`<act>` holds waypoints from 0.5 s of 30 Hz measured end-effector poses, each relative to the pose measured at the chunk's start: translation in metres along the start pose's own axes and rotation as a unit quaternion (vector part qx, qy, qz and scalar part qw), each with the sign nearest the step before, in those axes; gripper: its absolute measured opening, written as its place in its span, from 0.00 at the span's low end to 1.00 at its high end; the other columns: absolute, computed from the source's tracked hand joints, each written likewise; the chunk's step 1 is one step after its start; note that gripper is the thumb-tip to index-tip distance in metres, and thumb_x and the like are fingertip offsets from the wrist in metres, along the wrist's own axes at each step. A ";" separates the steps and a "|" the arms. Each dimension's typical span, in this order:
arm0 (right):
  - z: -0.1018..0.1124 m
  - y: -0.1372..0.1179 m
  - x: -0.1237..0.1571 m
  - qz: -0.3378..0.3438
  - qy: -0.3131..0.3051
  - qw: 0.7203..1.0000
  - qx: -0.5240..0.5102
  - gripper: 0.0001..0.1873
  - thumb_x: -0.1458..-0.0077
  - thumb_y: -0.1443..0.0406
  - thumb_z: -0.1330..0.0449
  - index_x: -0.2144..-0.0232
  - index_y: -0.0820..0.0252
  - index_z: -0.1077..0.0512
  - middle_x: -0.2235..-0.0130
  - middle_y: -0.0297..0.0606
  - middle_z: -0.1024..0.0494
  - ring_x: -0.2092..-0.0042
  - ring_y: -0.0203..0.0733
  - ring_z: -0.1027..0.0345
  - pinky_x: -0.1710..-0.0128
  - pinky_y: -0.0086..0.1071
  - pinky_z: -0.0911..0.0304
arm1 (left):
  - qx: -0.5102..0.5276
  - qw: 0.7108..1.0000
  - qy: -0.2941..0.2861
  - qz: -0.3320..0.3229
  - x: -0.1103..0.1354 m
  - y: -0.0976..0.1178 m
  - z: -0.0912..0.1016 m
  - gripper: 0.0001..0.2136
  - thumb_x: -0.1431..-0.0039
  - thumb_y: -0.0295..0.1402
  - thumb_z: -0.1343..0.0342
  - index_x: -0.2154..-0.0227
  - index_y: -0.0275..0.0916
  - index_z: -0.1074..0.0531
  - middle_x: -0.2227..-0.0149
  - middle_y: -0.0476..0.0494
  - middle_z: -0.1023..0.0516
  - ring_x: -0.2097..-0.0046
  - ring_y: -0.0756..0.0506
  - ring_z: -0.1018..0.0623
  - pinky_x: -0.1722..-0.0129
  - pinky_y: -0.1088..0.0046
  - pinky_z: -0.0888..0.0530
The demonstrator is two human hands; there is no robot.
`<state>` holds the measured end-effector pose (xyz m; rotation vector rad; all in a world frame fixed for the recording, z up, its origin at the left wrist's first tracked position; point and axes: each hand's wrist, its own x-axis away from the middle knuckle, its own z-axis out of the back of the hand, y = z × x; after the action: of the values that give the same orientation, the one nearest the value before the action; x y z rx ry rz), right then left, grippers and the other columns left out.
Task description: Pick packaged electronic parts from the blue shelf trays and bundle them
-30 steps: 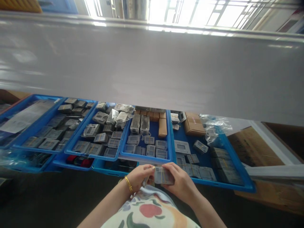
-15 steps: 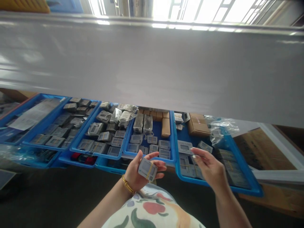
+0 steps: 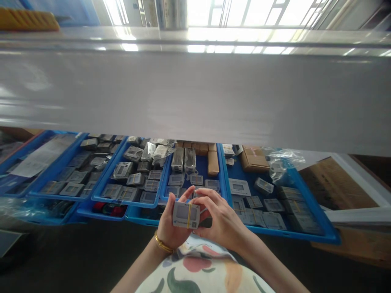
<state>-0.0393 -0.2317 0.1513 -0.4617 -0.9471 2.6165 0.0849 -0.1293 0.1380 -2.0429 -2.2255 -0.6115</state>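
Blue trays of banded packs

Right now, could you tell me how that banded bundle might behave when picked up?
The banded bundle is probably stiff: it shows no sag in the left hand. Likely light, being small beside that hand. The yellow band should stop pieces sliding.

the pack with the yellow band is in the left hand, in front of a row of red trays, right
Not quite: the trays are blue, not red. The head view shows it. The rest holds: the pack with the yellow band is in the left hand, in front of that row.
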 end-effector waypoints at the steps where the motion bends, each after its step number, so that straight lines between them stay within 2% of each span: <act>1: 0.001 -0.001 -0.001 0.011 0.005 1.000 0.000 0.26 0.61 0.67 0.33 0.57 0.59 0.35 0.47 0.45 0.36 0.45 0.50 0.44 0.48 0.47 0.40 | 0.001 1.000 -0.003 -0.003 0.001 0.000 -0.001 0.29 0.40 0.50 0.61 0.43 0.35 0.47 0.54 0.34 0.28 0.52 0.38 0.28 0.47 0.55 0.38; 6: 0.001 -0.007 -0.004 0.030 0.018 0.999 -0.026 0.24 0.59 0.68 0.35 0.57 0.58 0.35 0.47 0.45 0.37 0.43 0.49 0.46 0.47 0.46 0.40 | 0.004 0.999 -0.034 -0.016 0.001 0.002 -0.004 0.28 0.38 0.50 0.64 0.42 0.34 0.48 0.52 0.33 0.29 0.53 0.39 0.26 0.47 0.56 0.37; 11: 0.003 -0.002 -0.003 0.047 0.021 0.998 -0.035 0.24 0.59 0.68 0.34 0.57 0.59 0.34 0.46 0.47 0.37 0.43 0.51 0.46 0.46 0.48 0.40 | -0.012 0.999 -0.046 -0.010 -0.001 0.006 0.003 0.25 0.38 0.48 0.61 0.47 0.35 0.38 0.54 0.35 0.27 0.55 0.41 0.25 0.51 0.60 0.33; 13: 0.007 0.002 -0.001 0.049 0.006 0.998 -0.030 0.24 0.57 0.71 0.38 0.55 0.58 0.35 0.44 0.46 0.39 0.43 0.50 0.46 0.46 0.47 0.40 | -0.047 0.996 -0.064 0.035 -0.001 0.011 0.010 0.24 0.40 0.49 0.58 0.52 0.35 0.32 0.58 0.36 0.24 0.58 0.41 0.24 0.55 0.62 0.31; 15: 0.012 0.006 0.002 0.046 -0.025 0.998 -0.018 0.25 0.55 0.73 0.41 0.53 0.55 0.36 0.42 0.44 0.42 0.43 0.49 0.46 0.47 0.47 0.39 | -0.125 0.982 -0.084 0.114 -0.003 0.016 0.018 0.27 0.44 0.53 0.55 0.57 0.33 0.28 0.63 0.34 0.23 0.61 0.40 0.23 0.61 0.64 0.29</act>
<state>-0.0473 -0.2416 0.1559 -0.4614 -1.0118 2.7085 0.1045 -0.1253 0.1248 -2.5151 -2.0410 -0.7552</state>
